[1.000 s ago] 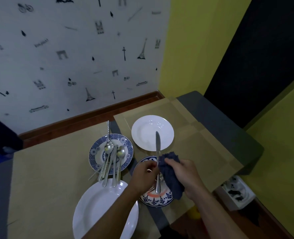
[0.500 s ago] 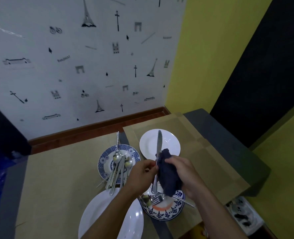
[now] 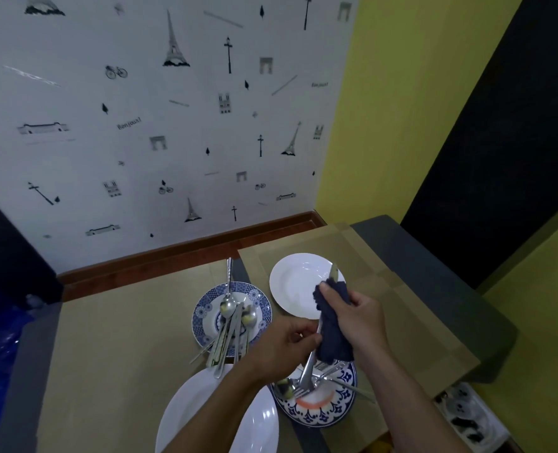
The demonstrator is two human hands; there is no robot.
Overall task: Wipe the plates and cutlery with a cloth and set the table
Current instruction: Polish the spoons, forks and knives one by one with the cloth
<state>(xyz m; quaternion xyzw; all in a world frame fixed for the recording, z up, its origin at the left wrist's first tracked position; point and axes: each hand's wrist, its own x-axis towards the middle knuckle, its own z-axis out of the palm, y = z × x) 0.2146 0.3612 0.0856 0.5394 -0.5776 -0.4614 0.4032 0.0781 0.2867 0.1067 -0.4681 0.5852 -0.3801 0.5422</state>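
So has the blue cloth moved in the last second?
Yes. The cloth in the right hand has slid away from the person, up the knife toward its tip; it now overlaps the far white plate.

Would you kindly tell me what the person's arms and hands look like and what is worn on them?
The left hand and right hand are ungloved, and both forearms are uncovered down to the picture's bottom edge, with no sleeve in view. No watch or bracelet shows at either wrist. The light is too dim to rule out a thin ring.
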